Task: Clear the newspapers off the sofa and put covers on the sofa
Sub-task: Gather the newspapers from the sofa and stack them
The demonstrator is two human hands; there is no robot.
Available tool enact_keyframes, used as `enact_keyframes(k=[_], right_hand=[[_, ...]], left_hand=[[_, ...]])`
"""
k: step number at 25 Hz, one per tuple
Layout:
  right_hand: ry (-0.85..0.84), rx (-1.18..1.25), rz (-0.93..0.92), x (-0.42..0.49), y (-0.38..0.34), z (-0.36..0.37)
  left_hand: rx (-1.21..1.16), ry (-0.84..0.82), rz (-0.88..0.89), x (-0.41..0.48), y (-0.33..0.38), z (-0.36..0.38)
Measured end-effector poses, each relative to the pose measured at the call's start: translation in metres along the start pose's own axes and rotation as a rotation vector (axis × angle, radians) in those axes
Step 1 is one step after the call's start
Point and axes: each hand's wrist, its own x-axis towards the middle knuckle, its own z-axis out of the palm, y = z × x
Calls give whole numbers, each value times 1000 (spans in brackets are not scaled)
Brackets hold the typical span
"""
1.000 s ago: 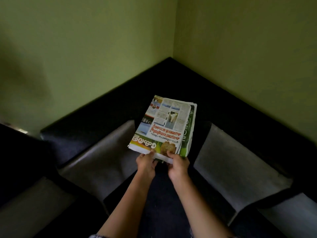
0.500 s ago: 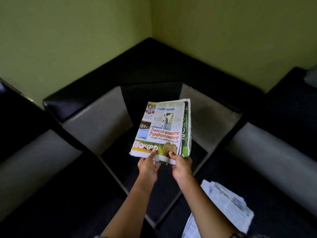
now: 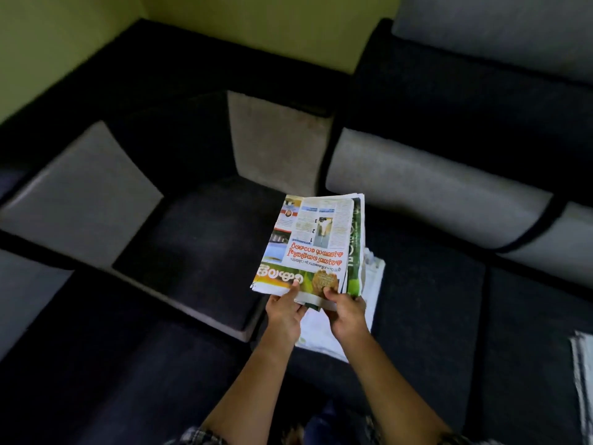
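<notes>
A folded stack of colourful newspapers (image 3: pixel 316 242) is held above the dark sofa seat (image 3: pixel 199 239), its near edge towards me. My left hand (image 3: pixel 284 311) pinches the near left corner, thumb on top. My right hand (image 3: pixel 346 313) grips the near right edge, thumb on the page. Under the held stack another white newspaper (image 3: pixel 340 335) lies flat on the seat, partly hidden by my hands. At the right edge of the view a further newspaper (image 3: pixel 582 374) lies on the seat.
The black corner sofa has grey back cushions (image 3: pixel 426 187) along the right and grey cushions (image 3: pixel 83 191) on the left, with one (image 3: pixel 276 139) in the corner. Green walls (image 3: pixel 250 14) stand behind it. Bare dark seat (image 3: pixel 433 290) lies to the right.
The view has swung right and down along the sofa. The held newspapers now hang over the white newspaper lying on the seat. Both hands keep the same hold.
</notes>
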Motion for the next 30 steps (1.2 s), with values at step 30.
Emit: enact_keyframes(k=[30], right_hand=[[262, -1112, -40, 154, 13, -119]], left_hand=[[1419, 129, 194, 138, -97, -20]])
